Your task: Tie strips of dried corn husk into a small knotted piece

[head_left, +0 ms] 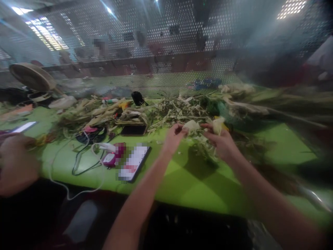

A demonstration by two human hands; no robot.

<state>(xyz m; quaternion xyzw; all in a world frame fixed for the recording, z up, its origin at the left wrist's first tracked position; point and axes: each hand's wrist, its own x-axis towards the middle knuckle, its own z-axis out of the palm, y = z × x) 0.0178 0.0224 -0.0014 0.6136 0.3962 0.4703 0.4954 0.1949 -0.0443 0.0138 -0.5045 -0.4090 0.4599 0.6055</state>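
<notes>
My left hand [178,133] has its fingers closed on a pale, papery bundle [191,125], which looks like dried plant leaf or husk. To its right, my right hand [220,139] is closed around a pale yellowish bunch [218,124], and its fingertips reach toward the bundle. Both hands are above the green tabletop [169,184]. Loose greenish plant strips [206,151] hang or lie just below them; blur hides which.
A heap of dried strips [179,109] runs along the back. To the left lie a lit phone [135,163], a dark phone [133,130], a pink device [110,159] and a white cable [85,191]. A co-worker's hand [17,156] and a fan [32,76] are further left.
</notes>
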